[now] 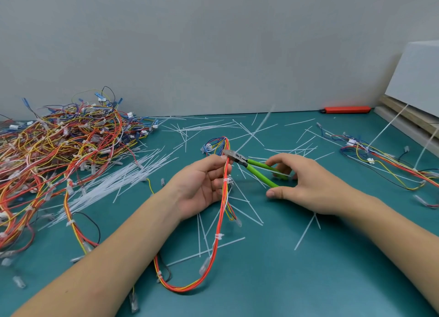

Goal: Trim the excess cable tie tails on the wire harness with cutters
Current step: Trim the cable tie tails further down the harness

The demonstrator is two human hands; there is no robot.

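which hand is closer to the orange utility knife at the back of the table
Right. The right hand, gripping the green cutters, lies nearer the orange utility knife at the back right. The left hand, holding the wire harness, is further left.

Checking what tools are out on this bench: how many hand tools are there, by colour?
Green-handled cutters, held in the right hand: 1
Red-orange utility knife by the wall: 1
Total: 2

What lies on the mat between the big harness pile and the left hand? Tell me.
In the head view, a bundle of white cable ties lies between the harness pile and the left hand.
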